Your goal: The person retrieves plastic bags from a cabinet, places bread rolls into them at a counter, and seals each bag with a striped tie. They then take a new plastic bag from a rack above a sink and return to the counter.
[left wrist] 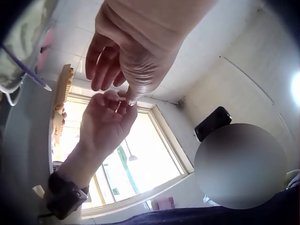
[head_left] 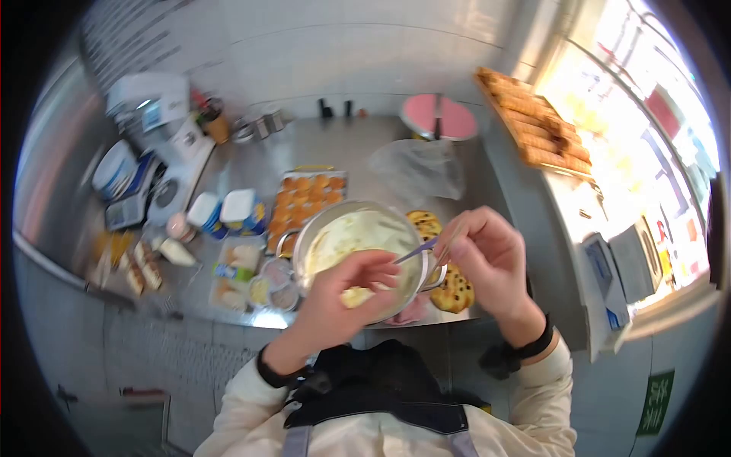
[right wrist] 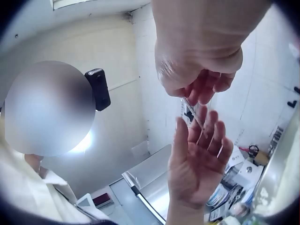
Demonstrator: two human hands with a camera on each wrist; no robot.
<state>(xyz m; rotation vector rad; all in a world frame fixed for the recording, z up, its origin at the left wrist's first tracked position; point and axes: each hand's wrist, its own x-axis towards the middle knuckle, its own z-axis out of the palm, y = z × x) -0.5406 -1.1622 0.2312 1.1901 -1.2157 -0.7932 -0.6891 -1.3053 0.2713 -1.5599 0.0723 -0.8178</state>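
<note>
Over the steel bowl [head_left: 358,206], your right hand [head_left: 491,263] pinches a thin utensil [head_left: 417,250], its tip slanting toward your flat-open left hand [head_left: 343,293].

right hand [head_left: 491,263] pinching utensil [head_left: 415,250], left hand [head_left: 343,295] over bowl [head_left: 329,216]

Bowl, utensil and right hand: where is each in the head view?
Bowl [head_left: 304,232]: head view, on its left rim.
Utensil [head_left: 417,250]: head view, on the middle of its shaft.
Right hand [head_left: 491,263]: head view, on the back of the hand.
</note>
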